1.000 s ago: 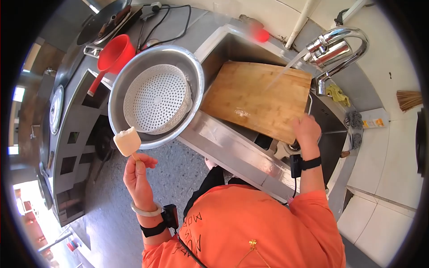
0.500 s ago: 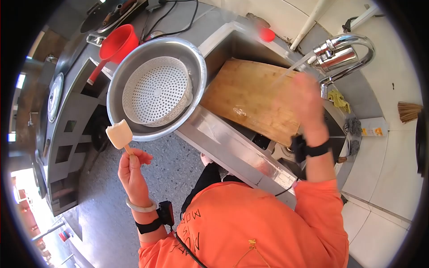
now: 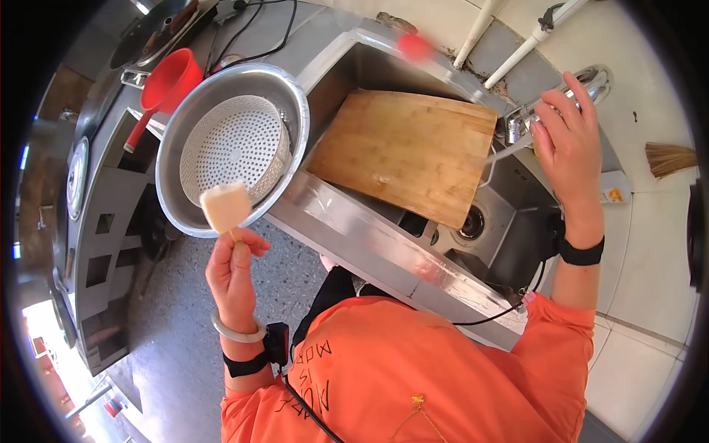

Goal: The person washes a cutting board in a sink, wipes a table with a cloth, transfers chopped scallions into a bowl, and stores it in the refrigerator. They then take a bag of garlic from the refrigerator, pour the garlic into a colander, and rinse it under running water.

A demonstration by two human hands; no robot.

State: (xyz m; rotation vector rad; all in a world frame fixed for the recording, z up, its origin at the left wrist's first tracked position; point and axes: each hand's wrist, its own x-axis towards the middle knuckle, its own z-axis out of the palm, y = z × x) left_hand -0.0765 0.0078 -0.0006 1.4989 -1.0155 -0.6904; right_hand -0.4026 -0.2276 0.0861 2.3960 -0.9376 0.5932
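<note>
My left hand [image 3: 235, 277] pinches the stick of a pale ice cream bar [image 3: 226, 207] with a bitten top edge. In view, the bar overlaps the rim of a metal basin [image 3: 294, 159], where a white perforated basket [image 3: 235, 144] sits. My right hand [image 3: 572, 148] is raised at the chrome faucet [image 3: 517, 125], fingers apart and nothing visible in them. Whether it touches the faucet I cannot tell. A pale stream of water [image 3: 509, 151] slants toward the right end of a wooden cutting board [image 3: 402, 151], which lies across the sink [image 3: 509, 221].
A red dipper [image 3: 168, 81] stands behind the basin on the grey counter [image 3: 310, 33]. Black cables [image 3: 284, 40] run along the back. A blurred red object [image 3: 415, 48] is at the sink's far edge. White pipes [image 3: 528, 48] rise by the wall, and a straw brush [image 3: 668, 159] hangs at right.
My right hand has moved from over the board to the right, up by the faucet. My left hand with the ice cream bar has shifted slightly right. The camera view has shifted.
</note>
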